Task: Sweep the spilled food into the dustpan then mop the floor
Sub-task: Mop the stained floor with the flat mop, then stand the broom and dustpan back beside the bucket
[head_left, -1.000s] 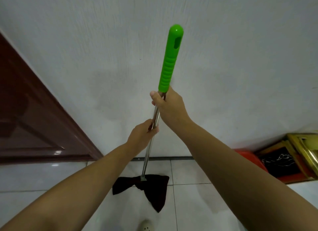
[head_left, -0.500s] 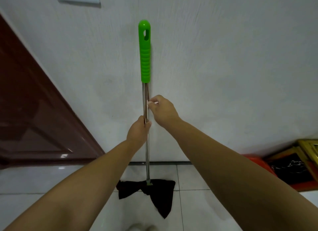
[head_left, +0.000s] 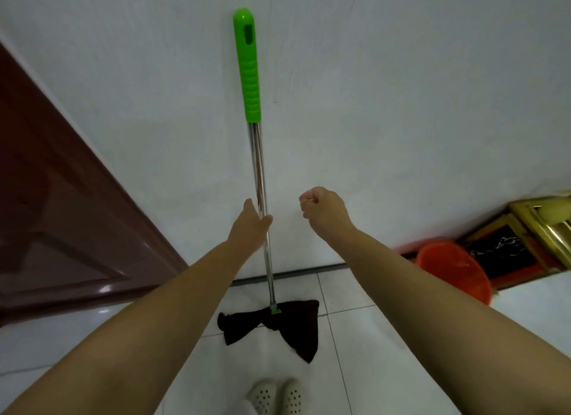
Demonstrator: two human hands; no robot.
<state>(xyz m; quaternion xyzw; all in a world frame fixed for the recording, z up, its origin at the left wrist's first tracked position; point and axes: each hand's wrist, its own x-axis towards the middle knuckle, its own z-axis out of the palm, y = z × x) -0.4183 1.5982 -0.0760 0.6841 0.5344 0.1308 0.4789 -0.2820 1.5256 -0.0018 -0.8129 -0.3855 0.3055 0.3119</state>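
1. Leaning on the wall (head_left: 401, 90), the mop (head_left: 258, 173) stands nearly upright, its dark cloth (head_left: 278, 322) on the floor (head_left: 386, 368).
2. Left hand (head_left: 248, 229) touches the steel shaft, fingers fairly straight, grip unclear; right hand (head_left: 324, 212) is apart, loosely curled, holding nothing.
3. Risk: the handle could slide sideways along the smooth wall and clatter down.
4. Glossy white tiles, probably slippery if damp.
5. Brown door (head_left: 61, 198) left; red bucket (head_left: 454, 269) and frames (head_left: 525, 238) far right.
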